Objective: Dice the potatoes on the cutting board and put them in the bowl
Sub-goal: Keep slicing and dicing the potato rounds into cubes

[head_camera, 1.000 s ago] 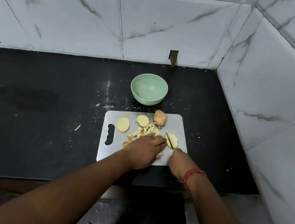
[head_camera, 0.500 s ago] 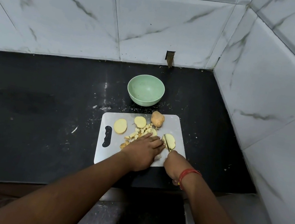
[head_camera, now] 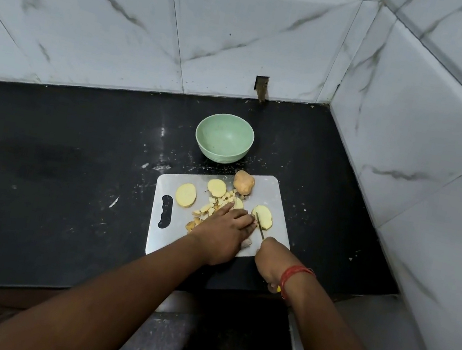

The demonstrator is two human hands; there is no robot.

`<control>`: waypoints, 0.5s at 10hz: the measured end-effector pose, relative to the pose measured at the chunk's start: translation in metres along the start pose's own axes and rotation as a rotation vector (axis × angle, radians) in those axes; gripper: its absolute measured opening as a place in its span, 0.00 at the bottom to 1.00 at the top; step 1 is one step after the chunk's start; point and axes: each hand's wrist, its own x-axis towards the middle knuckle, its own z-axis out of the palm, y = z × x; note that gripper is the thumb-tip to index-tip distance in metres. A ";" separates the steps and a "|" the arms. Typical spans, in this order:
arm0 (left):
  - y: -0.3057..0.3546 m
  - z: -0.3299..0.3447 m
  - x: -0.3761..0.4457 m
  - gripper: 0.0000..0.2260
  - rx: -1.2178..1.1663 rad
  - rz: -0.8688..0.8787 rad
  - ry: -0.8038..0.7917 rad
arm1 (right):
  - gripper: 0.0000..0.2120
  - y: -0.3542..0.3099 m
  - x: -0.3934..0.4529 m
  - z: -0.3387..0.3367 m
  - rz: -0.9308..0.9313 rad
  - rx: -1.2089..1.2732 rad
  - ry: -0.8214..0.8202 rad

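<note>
A potato slice (head_camera: 263, 217) is laid flat on the right part of the cutting board (head_camera: 279, 196), with the knife (head_camera: 259, 229) blade set along its left edge. Diced pieces (head_camera: 220, 203) are heaped mid-board, two more slices (head_camera: 186, 195) and a whole potato (head_camera: 243, 182) are left uncut, and the green bowl (head_camera: 223, 138) beyond the board is seen without any potato in it.

A fingertip could be nicked, since the left hand (head_camera: 229, 225) is spread flat just beside the blade; the slice could also be skidded by a slanted cut. The left hand's fingers are held straight, pressed on the dice and the board, nothing grasped. The right hand (head_camera: 272, 261) is wrapped closed around the knife handle.
</note>
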 end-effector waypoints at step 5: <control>0.001 0.001 0.000 0.25 0.013 -0.006 -0.003 | 0.15 0.003 -0.003 0.009 -0.007 -0.052 0.029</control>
